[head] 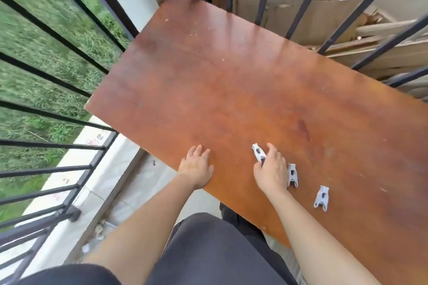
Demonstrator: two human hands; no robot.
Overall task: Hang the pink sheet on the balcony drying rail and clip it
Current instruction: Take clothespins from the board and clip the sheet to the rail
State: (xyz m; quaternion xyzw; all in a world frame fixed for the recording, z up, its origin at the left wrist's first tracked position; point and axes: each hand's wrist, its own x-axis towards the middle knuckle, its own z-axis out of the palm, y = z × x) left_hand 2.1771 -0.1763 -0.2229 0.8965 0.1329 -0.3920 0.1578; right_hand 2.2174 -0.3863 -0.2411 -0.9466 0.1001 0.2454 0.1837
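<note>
A brown wooden table [231, 90] fills the middle of the head view. Three pale grey clothes clips lie near its front edge. My right hand [272, 170] is closed on one clip [258, 151], whose jaws stick out past my fingers. A second clip [292, 174] lies just right of that hand, and a third clip [322, 198] lies further right. My left hand [196, 166] rests flat on the table with fingers spread, holding nothing. No pink sheet is in view.
Black balcony railing bars [46, 120] run along the left, with grass beyond and a pale concrete ledge [76, 169] below. More black bars [301, 7] stand behind the table, with cardboard [324, 11] and wooden slats [393, 53] behind them. My dark trousers fill the bottom.
</note>
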